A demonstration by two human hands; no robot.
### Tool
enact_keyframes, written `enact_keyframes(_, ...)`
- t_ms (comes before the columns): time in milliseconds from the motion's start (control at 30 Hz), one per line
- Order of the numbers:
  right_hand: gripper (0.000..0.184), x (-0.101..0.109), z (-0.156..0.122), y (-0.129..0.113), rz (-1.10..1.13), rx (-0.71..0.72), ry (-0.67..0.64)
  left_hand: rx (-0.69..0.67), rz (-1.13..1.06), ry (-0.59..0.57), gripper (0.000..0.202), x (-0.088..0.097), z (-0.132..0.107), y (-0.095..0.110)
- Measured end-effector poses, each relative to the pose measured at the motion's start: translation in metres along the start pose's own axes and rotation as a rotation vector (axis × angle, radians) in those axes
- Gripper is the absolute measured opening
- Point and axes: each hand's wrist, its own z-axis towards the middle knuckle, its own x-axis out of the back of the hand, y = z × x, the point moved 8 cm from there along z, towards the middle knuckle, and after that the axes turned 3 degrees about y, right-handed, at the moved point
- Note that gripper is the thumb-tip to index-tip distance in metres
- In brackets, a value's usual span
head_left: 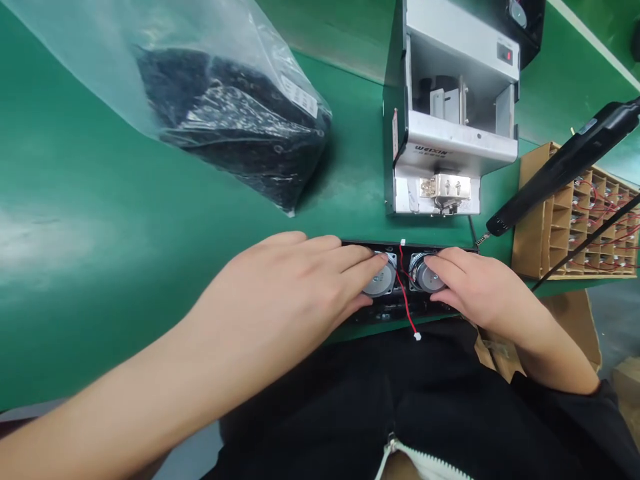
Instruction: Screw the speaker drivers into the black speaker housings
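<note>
A black speaker housing lies at the near edge of the green table. Two round silver speaker drivers sit in it, the left driver and the right driver. Red and black wires run between them and end in a small white connector over the table edge. My left hand lies flat with its fingers stretched out, fingertips pressing on the left driver. My right hand rests with its fingers extended on the right driver. Neither hand grips anything.
A grey metal screw feeder machine stands just behind the housing. A black electric screwdriver hangs at the right above a cardboard divider box of wired parts. A clear plastic bag of black parts lies at the back left.
</note>
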Motion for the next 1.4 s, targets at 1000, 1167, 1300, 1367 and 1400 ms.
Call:
enact_keyframes(1000,0.033,0.0008,-0.0017,-0.0011,0.038,0.054,0.058,0.094,-0.051,-0.127,0.040,-0.0018,-0.0034,-0.0048)
enact_keyframes(1167,0.027,-0.0021,-0.0024,0.0012,0.068,0.034,0.029,0.048,0.009,-0.107,0.042,-0.0004,-0.0012,-0.0002)
enact_keyframes(1300,0.026,-0.0026,-0.0031,-0.0012,0.037,0.018,0.021,0.027,0.035,-0.115,0.044,-0.0016,-0.0011,0.0016)
enact_keyframes(1367,0.026,-0.0024,-0.0030,-0.0022,0.027,0.018,0.020,0.024,0.040,-0.127,0.042,-0.0025,-0.0017,0.0013)
enact_keyframes(1400,0.027,-0.0023,-0.0028,-0.0024,0.025,0.018,0.021,0.030,0.041,-0.130,0.041,-0.0028,-0.0020,0.0006)
